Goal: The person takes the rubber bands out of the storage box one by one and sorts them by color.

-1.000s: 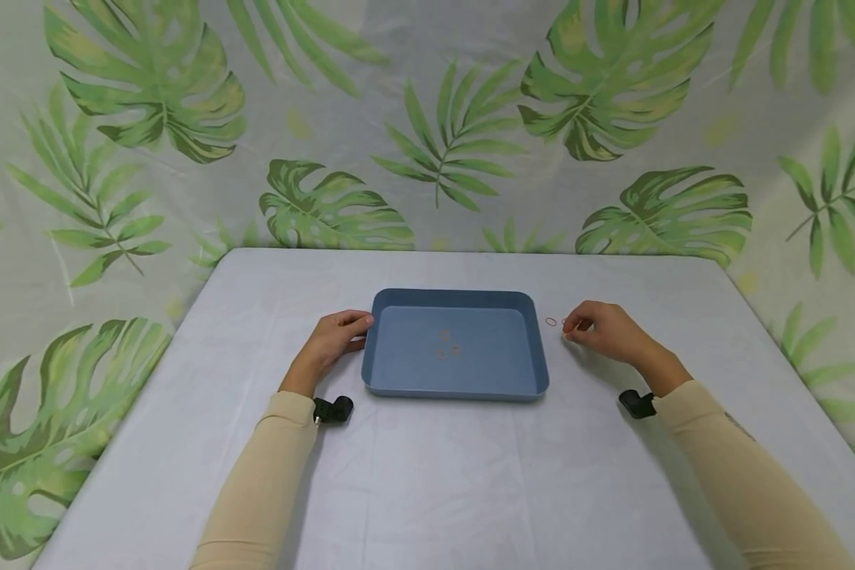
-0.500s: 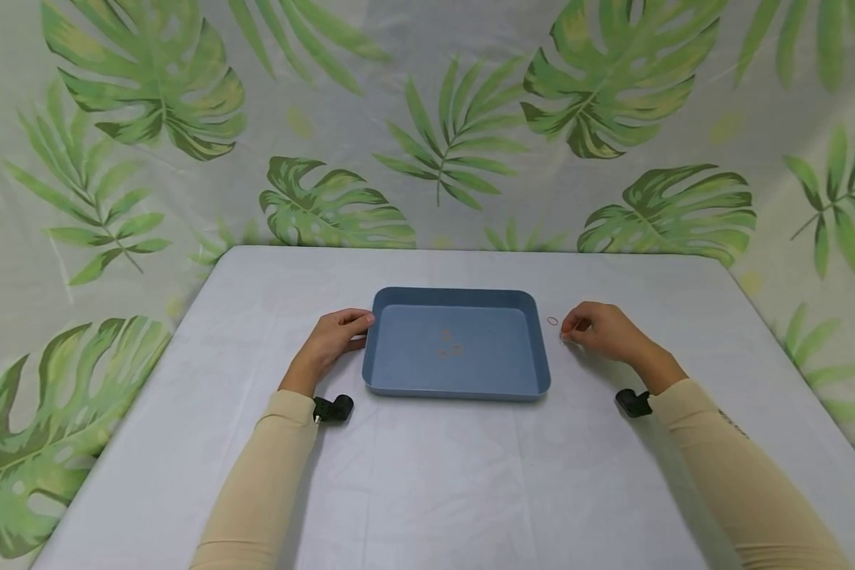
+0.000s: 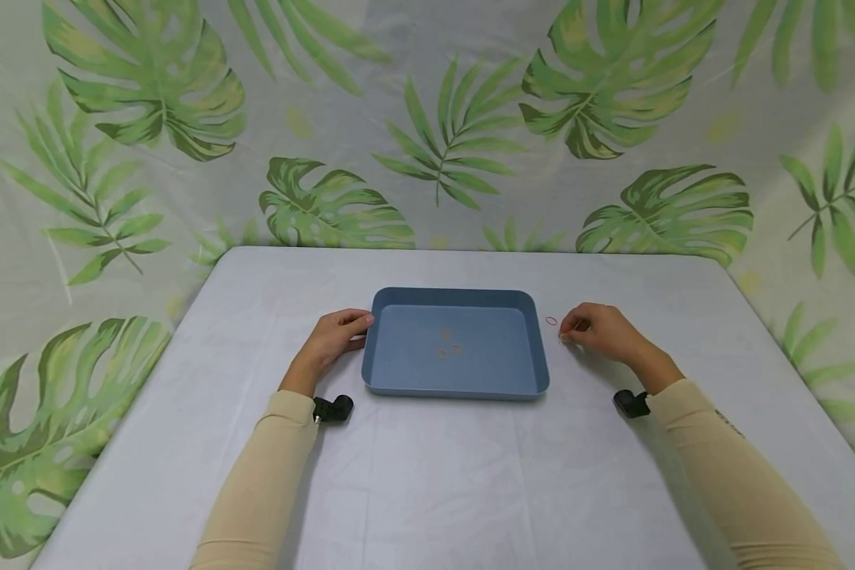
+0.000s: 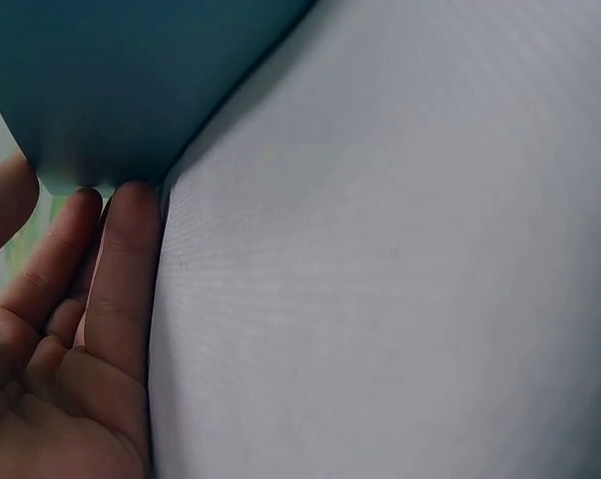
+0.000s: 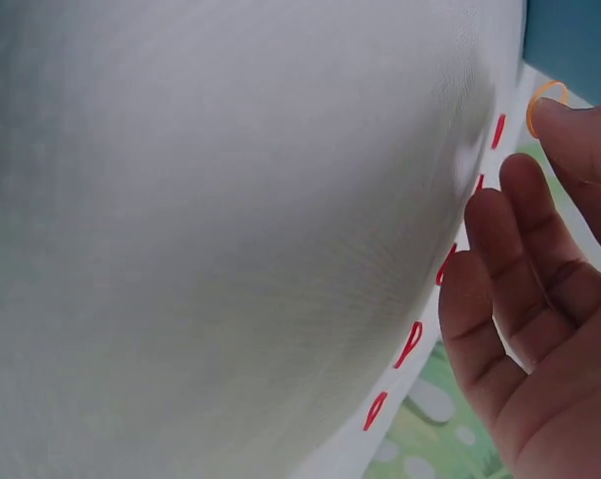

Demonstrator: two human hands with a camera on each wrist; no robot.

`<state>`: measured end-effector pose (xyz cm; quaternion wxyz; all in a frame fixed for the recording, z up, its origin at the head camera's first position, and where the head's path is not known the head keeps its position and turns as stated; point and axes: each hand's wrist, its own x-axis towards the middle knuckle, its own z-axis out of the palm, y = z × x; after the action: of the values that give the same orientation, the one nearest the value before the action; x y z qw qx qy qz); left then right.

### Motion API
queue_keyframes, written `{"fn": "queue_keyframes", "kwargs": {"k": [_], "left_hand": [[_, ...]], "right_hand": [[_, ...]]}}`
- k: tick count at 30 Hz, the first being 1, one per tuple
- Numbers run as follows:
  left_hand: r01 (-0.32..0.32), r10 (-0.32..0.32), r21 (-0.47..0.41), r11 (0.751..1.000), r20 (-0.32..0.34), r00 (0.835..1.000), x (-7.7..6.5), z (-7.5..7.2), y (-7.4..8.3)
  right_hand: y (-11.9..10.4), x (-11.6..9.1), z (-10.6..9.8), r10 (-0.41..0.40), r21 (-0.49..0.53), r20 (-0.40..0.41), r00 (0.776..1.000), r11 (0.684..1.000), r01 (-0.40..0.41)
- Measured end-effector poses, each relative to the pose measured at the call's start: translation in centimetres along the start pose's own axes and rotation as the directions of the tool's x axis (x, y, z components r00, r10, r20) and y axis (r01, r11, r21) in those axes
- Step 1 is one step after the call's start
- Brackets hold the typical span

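Note:
Beside the blue tray (image 3: 463,381), my left hand (image 3: 336,339) touches its left wall. The fingers (image 4: 121,269) lie nearly straight against that wall, with the thumb at the rim. Off the tray's right side, my right hand (image 3: 602,331) pinches a thin orange rubber band (image 5: 531,110) between thumb and fingertip, while the other fingers stay loosely bent. Just left of those fingertips lies a red rubber band (image 3: 552,321). In the right wrist view several red rubber bands (image 5: 408,344) form a row on the cloth; the hand hides most of them from the head camera.
Inside the tray lie a few small orange loops (image 3: 442,354), near its middle. A white cloth (image 3: 442,475) covers the table. Behind it hangs a leaf-print curtain (image 3: 463,222).
My right hand has shifted slightly left toward the tray, covering a second red rubber band that showed at its fingertips. The left hand and the tray stay in place.

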<state>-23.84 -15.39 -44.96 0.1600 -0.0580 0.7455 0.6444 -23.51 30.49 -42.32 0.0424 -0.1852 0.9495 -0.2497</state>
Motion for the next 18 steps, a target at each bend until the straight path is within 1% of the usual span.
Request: {"fn": "queue_keyframes", "kwargs": {"k": [18], "left_hand": [[0.013,-0.013,-0.004,1.000,-0.007,1.000,-0.10,0.01,0.08]], "right_hand": [[0.00,0.24,0.15,0.023,0.003,0.008,1.000,1.000,-0.023]]}}
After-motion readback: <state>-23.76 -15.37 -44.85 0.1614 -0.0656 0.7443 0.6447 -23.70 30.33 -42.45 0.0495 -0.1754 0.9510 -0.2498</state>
